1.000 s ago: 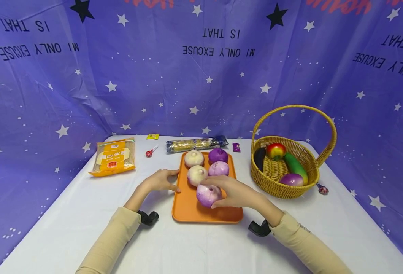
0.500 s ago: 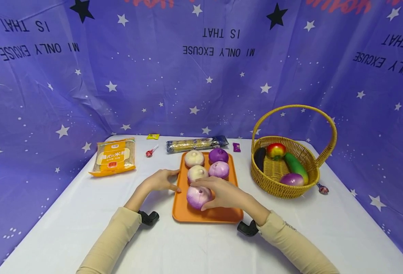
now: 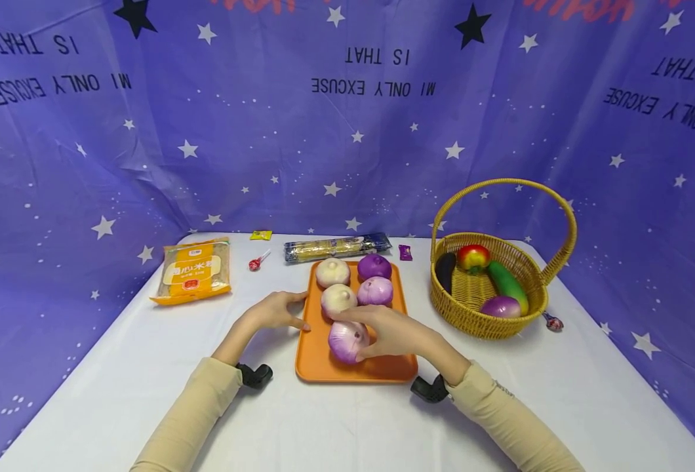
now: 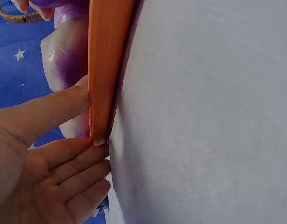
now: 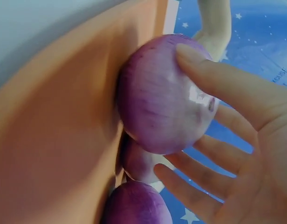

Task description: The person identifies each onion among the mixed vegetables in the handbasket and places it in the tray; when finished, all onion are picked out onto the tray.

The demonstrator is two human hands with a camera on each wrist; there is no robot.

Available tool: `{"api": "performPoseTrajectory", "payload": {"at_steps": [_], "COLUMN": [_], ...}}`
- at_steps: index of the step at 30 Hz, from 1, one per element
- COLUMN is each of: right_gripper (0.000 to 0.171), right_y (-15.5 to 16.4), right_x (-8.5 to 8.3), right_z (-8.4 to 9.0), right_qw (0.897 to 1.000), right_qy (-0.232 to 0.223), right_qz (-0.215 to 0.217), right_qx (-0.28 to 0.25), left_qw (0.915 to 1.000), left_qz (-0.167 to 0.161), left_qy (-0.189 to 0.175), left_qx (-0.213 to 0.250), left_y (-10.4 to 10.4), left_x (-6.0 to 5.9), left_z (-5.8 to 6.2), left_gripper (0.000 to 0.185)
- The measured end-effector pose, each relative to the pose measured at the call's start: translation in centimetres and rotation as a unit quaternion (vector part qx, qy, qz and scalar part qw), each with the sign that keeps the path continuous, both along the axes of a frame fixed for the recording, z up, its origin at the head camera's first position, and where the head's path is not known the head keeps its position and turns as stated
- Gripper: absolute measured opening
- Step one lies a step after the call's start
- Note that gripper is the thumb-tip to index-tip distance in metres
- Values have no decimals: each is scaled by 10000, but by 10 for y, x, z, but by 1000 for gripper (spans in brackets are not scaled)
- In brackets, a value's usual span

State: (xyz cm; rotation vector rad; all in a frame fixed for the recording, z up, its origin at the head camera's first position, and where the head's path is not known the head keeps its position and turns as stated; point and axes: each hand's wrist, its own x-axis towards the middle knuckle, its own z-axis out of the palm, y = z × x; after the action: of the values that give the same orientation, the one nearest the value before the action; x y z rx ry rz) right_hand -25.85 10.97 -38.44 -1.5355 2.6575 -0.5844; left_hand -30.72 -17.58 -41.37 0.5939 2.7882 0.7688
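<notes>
In the head view, my right hand point(image 3: 391, 333) holds a light purple onion point(image 3: 345, 342) low over the near part of an orange tray point(image 3: 318, 367). The right wrist view shows my thumb on one side of that onion point(image 5: 157, 98) and the fingers at its other side. Whether its underside touches the tray I cannot tell. Two white onions point(image 3: 333, 273), a pale purple onion point(image 3: 375, 292) and a dark purple onion point(image 3: 374, 267) lie on the tray farther back. My left hand point(image 3: 273, 311) touches the tray's left edge with its thumb and nearly straight fingers point(image 4: 83, 163).
Right of the tray stands a wicker basket point(image 3: 471, 321) holding an eggplant point(image 3: 444, 270) and other produce. A lollipop point(image 3: 553, 322) lies beside it. Behind the tray is a long packet point(image 3: 336, 248); a yellow bag point(image 3: 193, 270) lies at the left.
My right hand has carried the onion left across the tray, then slightly back right, and the onion has turned a little. My left hand stays at the tray's edge. The head view has shifted slightly.
</notes>
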Motion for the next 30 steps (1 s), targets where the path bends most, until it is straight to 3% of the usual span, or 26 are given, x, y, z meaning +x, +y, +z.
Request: {"api": "performPoseTrajectory", "payload": {"at_steps": [6,12,19,30], "right_gripper": [74,78,67,66], "right_y": [-2,0,0,1], "right_x": [-2,-3,-5,-2], "right_z": [-7,-3,-3,0], "right_qw": [9998,9998,9999,9999], "right_qy": [-113,-142,127,-92], "right_qz": [-128,-92,-28,-88], "right_qx": [-96,94,76,13], "left_qw": [10000,10000,9999,9999], "left_qz": [-52,-52,-48,-28], "left_qy": [46,37,44,41], "left_qx": [28,45,106,127], "left_y": [0,0,-1,0], "left_x": [0,-1,0,1], "left_z": [0,1,1,1], "left_gripper": [87,87,87,86]}}
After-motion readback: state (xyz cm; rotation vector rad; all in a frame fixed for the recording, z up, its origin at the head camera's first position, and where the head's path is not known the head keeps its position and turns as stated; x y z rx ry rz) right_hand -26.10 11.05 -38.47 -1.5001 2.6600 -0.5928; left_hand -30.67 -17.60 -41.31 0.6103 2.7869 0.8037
